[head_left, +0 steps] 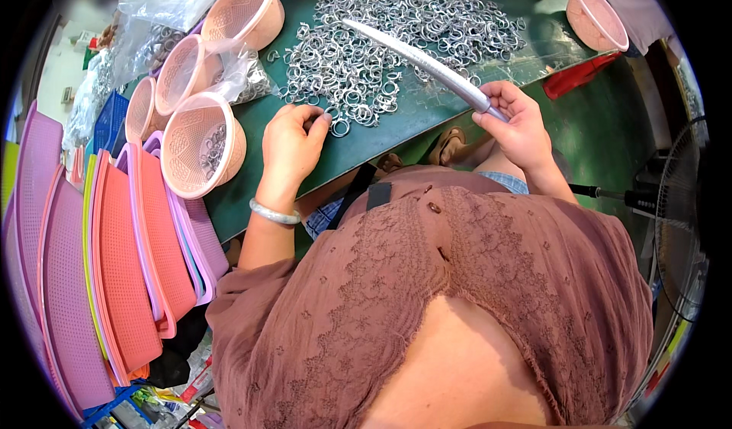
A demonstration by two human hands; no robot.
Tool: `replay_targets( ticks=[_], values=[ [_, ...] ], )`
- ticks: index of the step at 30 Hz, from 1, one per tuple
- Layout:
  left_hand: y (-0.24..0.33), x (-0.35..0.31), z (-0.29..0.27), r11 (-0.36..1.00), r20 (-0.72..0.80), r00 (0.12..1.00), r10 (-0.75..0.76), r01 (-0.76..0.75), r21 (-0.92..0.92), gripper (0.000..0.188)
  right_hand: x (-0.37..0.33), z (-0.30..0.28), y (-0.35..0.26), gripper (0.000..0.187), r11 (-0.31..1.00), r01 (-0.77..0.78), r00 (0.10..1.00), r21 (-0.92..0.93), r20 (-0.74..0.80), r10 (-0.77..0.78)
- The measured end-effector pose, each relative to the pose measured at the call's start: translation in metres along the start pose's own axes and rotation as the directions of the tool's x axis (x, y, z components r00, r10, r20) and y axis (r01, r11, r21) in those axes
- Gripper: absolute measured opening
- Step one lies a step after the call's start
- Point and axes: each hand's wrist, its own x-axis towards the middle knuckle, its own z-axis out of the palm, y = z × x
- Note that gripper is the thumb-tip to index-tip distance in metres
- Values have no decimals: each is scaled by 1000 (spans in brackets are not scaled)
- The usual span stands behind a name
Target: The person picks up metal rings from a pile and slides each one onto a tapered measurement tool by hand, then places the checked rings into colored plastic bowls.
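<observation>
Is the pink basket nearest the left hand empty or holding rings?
Holding a few: several metal rings lie inside the pink basket, far below its rim, beside the left hand.

Pretty bright, even daylight, looks like it comes from the upper left where the floor blows out white. Rings (pixel 396 40) and the rod (pixel 427 63) throw glare. Shadows are soft, darkest under the tabletop (pixel 381 136) edge. Heavy fisheye bend and black vignette at the rim; center's sharp, edges smear.

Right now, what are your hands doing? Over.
Left hand pinching a ring at the pile's edge. Right hand gripping rod above it. Nothing blocking.
</observation>
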Motion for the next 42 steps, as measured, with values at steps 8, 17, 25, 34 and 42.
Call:
replay_targets(
  ticks=[8,17,25,34,42],
  values=[
    [-8,15,1,945,15,992,-128,126,-301,10,-4,-3,-5,27,1000,-10,1000,-13,-8,10],
    [-15,22,5,790,-13,976,-216,167,-590,15,-3,-1,-3,27,1000,1,1000,-6,19,-1],
    [-16,17,-11,998,-12,999,41,-41,-43,32,-3,-2,-2,28,1000,-28,999,0,20,28],
    [-4,13,-1,976,-123,992,27,0,216,27,-2,-3,2,27,1000,-11,999,0,36,11],
    [-20,15,-2,842,-17,985,-172,138,-522,15,-2,-2,-2,27,1000,-12,999,-5,47,13]
  ],
)
